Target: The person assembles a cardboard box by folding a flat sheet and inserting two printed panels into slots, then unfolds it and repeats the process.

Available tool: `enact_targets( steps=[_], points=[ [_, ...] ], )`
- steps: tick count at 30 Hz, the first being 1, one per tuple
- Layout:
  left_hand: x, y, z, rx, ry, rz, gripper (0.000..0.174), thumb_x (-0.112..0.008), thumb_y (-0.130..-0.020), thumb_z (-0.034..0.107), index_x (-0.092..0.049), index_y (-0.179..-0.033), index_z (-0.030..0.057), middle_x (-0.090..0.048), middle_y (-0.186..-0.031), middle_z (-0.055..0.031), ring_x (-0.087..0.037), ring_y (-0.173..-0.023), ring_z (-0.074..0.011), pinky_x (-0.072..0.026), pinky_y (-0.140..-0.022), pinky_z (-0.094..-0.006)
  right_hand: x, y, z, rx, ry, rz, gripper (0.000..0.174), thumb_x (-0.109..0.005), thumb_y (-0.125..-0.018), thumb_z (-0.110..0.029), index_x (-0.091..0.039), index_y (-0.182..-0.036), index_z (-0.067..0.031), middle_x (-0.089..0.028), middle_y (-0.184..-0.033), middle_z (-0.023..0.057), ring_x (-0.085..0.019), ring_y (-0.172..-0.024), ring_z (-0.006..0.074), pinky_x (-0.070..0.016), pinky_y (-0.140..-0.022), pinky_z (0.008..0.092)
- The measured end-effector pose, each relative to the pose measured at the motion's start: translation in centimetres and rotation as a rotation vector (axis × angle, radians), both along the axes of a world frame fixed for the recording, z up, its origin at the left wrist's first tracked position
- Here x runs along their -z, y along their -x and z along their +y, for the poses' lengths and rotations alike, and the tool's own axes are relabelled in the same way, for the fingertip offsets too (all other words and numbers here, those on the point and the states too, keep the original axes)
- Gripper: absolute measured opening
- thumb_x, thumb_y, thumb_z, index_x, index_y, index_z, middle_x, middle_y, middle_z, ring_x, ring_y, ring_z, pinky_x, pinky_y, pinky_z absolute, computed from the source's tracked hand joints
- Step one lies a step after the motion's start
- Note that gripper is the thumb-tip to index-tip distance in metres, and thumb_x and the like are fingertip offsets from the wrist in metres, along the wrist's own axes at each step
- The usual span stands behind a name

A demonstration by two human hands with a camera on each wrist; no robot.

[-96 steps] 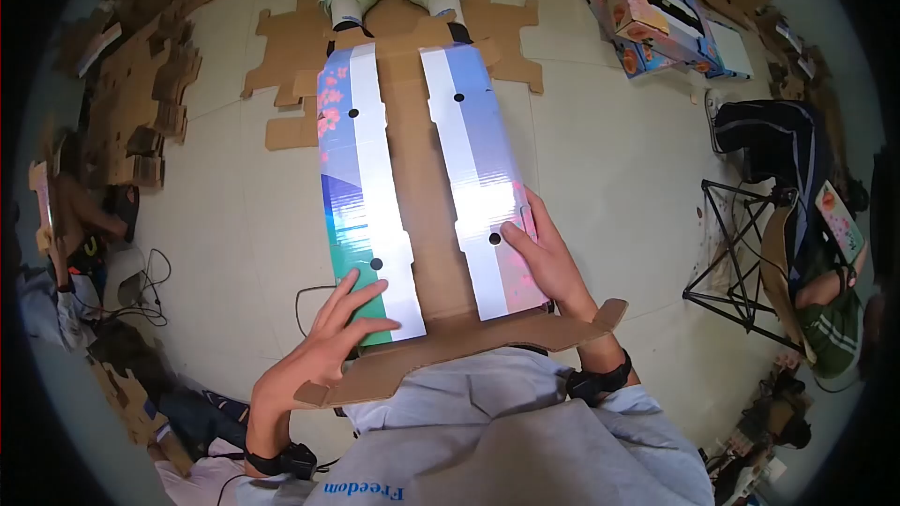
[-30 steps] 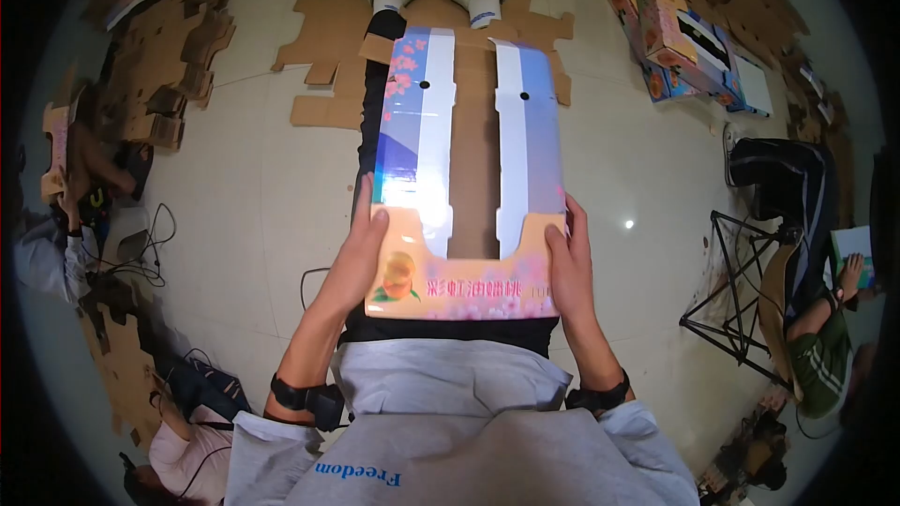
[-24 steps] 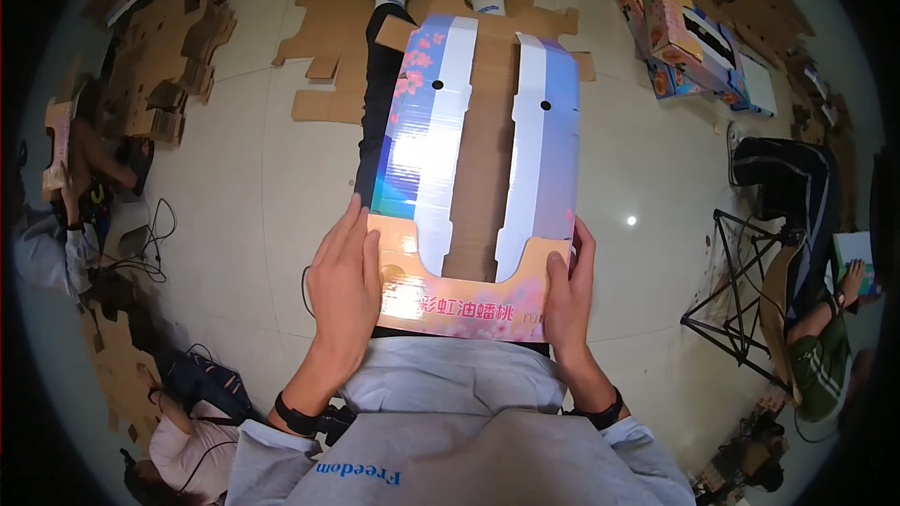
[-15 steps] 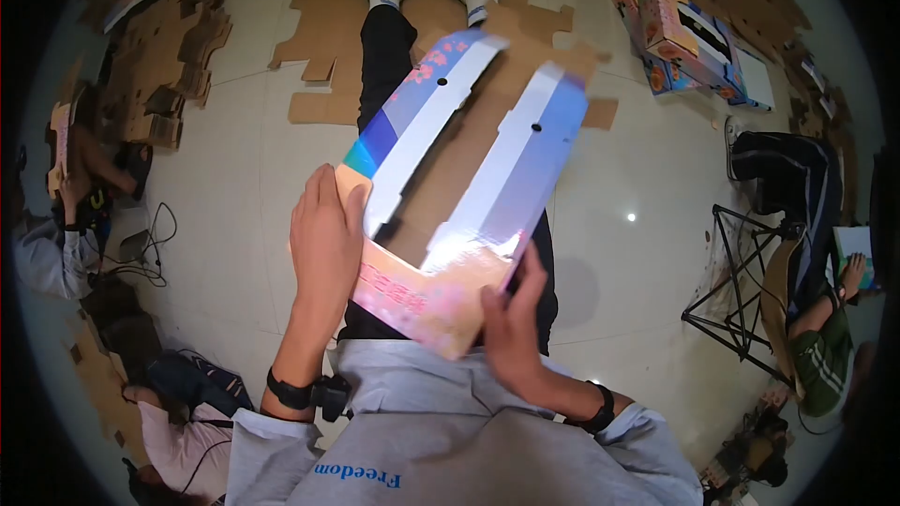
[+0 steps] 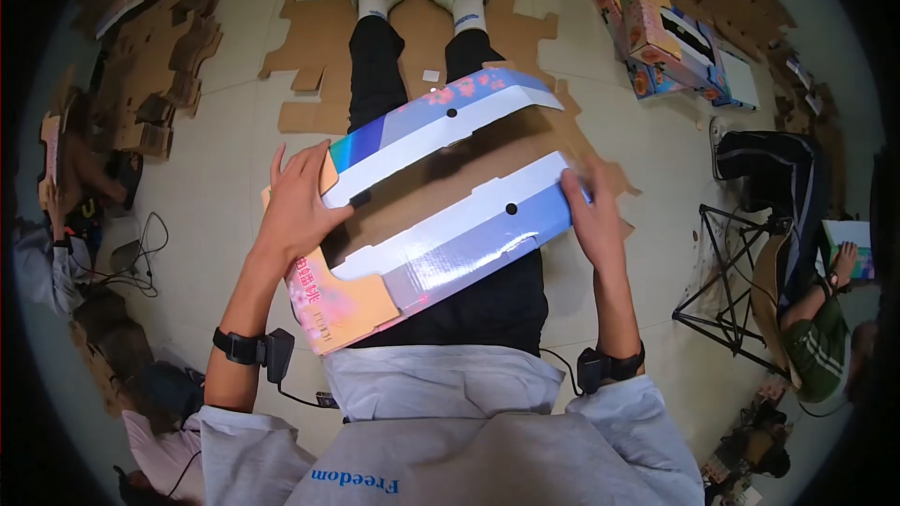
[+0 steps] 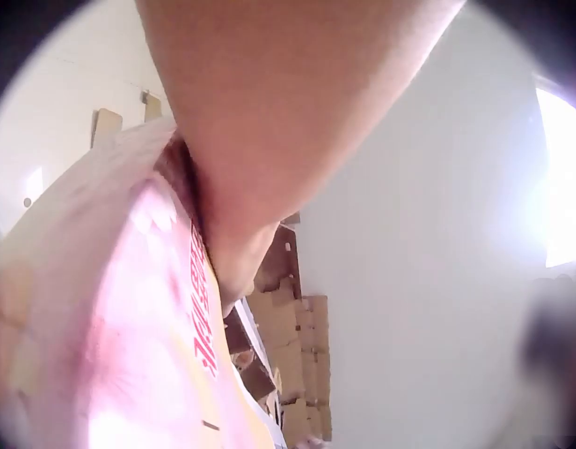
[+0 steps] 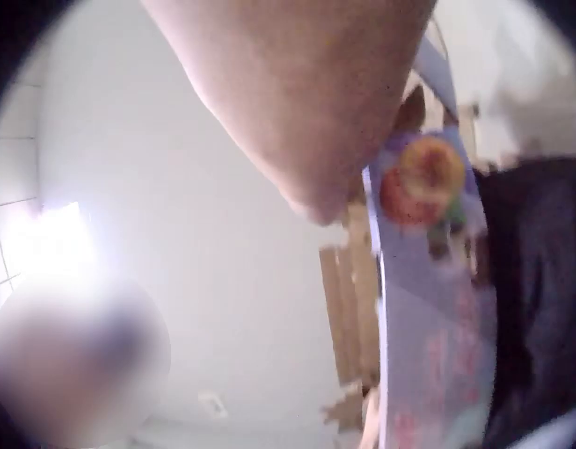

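Observation:
A printed cardboard fruit box [image 5: 469,258] lies slantwise over the person's thighs, its two long top flaps parted over a brown inside. Its peach-coloured end panel, with red lettering, is folded up at the left. There the left hand [image 5: 305,201] grips the end, thumb hooked over the rim. At the opposite end, the right hand [image 5: 597,225] holds the corner with its thumb on the white flap; its fingertips are blurred. The left wrist view has the pink end panel [image 6: 147,309] close by, and in the right wrist view a lilac side panel [image 7: 437,309] shows a printed peach.
Flat brown cardboard [image 5: 323,37] covers the floor under the feet. Assembled printed boxes [image 5: 670,37] stand at upper right. A black folding stool [image 5: 736,272] and a seated person [image 5: 830,337] are at right. Cables [image 5: 141,248] lie at left beside cardboard stacks [image 5: 169,75].
The brown near end has been folded up into the printed panel. The box has then turned, bringing that panel to the left; the right hand has shifted to the other end.

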State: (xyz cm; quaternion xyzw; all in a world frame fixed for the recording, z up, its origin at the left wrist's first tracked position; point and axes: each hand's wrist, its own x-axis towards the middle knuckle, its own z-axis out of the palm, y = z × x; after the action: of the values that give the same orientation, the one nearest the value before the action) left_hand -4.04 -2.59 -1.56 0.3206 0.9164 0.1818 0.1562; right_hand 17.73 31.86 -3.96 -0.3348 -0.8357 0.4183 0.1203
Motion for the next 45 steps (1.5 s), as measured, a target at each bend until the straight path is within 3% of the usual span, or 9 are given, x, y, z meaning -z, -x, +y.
enact_targets(
  steps=[14,19,22,25,28,36,40,42,45],
  points=[
    [0.6,1.9,-0.5,0.184,-0.018,0.047,0.099,-0.084,-0.064,0.021,-0.048,-0.154,0.0026,-0.058,-0.143,-0.0185,-0.050,-0.133,-0.0377,-0.0352,-0.121,-0.0475,-6.7,-3.8,-7.0,-0.234,0.400,-0.156,0.049,-0.064,-0.105,-0.031,-0.055,-0.142,-0.0003,-0.069,-0.125,0.0229,-0.068,-0.113,0.0315,-0.0511,-0.100,0.0421],
    [-0.9,0.3,0.4,0.269,0.041,0.205,0.091,-0.079,-0.076,0.019,-0.042,-0.157,0.0023,-0.047,-0.159,-0.0199,-0.040,-0.148,-0.0391,-0.0298,-0.127,-0.0476,-0.1,0.7,2.0,0.036,-0.219,0.031,0.053,-0.061,-0.107,-0.035,-0.053,-0.144,0.0022,-0.069,-0.125,0.0214,-0.063,-0.119,0.0262,-0.0473,-0.105,0.0387],
    [-0.8,-0.3,0.9,0.262,-0.017,0.155,0.079,-0.071,-0.084,0.010,-0.043,-0.157,0.0003,-0.041,-0.163,-0.0224,-0.034,-0.153,-0.0401,-0.0292,-0.128,-0.0495,2.1,5.8,3.3,0.092,0.671,-0.120,0.055,-0.057,-0.110,-0.038,-0.052,-0.146,0.0025,-0.072,-0.125,0.0186,-0.064,-0.123,0.0287,-0.0475,-0.105,0.0396],
    [-0.8,-0.1,1.2,0.364,-0.026,0.148,0.071,-0.065,-0.088,0.001,-0.043,-0.156,-0.0009,-0.039,-0.163,-0.0239,-0.038,-0.151,-0.0408,-0.0302,-0.128,-0.0498,2.3,8.3,-0.3,-0.295,0.465,-0.180,0.063,-0.050,-0.112,-0.048,-0.049,-0.150,0.0020,-0.070,-0.130,0.0200,-0.066,-0.124,0.0328,-0.0512,-0.104,0.0403],
    [-0.8,-1.1,1.6,0.295,-0.078,0.129,0.071,-0.059,-0.086,-0.010,-0.045,-0.155,0.0010,-0.039,-0.164,-0.0223,-0.039,-0.151,-0.0418,-0.0305,-0.128,-0.0502,0.8,8.5,-2.3,-0.249,1.476,-0.164,0.072,-0.044,-0.111,-0.057,-0.047,-0.152,0.0022,-0.069,-0.130,0.0229,-0.068,-0.122,0.0333,-0.0555,-0.104,0.0409],
    [-0.4,-1.0,0.0,0.164,-0.121,0.071,0.077,-0.054,-0.080,-0.019,-0.050,-0.153,0.0047,-0.043,-0.161,-0.0218,-0.039,-0.151,-0.0412,-0.0299,-0.128,-0.0498,0.6,-2.6,6.6,-0.031,0.752,0.095,0.041,-0.052,-0.113,-0.033,-0.063,-0.129,0.0031,-0.074,-0.112,0.0159,-0.074,-0.095,0.0233,-0.0596,-0.091,0.0356],
    [0.6,-0.4,-1.1,0.050,-0.184,-0.001,0.075,-0.055,-0.079,-0.018,-0.055,-0.150,0.0072,-0.043,-0.161,-0.0200,-0.039,-0.151,-0.0401,-0.0278,-0.129,-0.0488,4.6,-15.6,11.4,-0.090,0.071,-0.595,0.024,-0.062,-0.100,-0.009,-0.069,-0.121,-0.0010,-0.074,-0.100,0.0083,-0.069,-0.087,0.0152,-0.0565,-0.086,0.0311],
    [0.0,-0.3,-0.8,0.051,-0.194,-0.064,0.073,-0.058,-0.079,-0.015,-0.056,-0.148,0.0077,-0.043,-0.162,-0.0191,-0.039,-0.152,-0.0398,-0.0270,-0.129,-0.0495,6.9,-20.7,9.8,-0.319,0.569,-0.536,0.034,-0.066,-0.098,-0.012,-0.065,-0.130,-0.0014,-0.072,-0.114,0.0082,-0.067,-0.102,0.0156,-0.0548,-0.093,0.0313],
    [-1.5,0.5,0.2,0.157,-0.128,-0.097,0.066,-0.071,-0.083,0.000,-0.058,-0.147,0.0119,-0.043,-0.162,-0.0188,-0.036,-0.153,-0.0394,-0.0260,-0.129,-0.0512,1.3,-17.0,1.4,-0.021,1.155,-0.051,0.048,-0.067,-0.100,-0.016,-0.055,-0.144,-0.0028,-0.064,-0.136,0.0095,-0.060,-0.123,0.0160,-0.0512,-0.102,0.0324]
  ],
)
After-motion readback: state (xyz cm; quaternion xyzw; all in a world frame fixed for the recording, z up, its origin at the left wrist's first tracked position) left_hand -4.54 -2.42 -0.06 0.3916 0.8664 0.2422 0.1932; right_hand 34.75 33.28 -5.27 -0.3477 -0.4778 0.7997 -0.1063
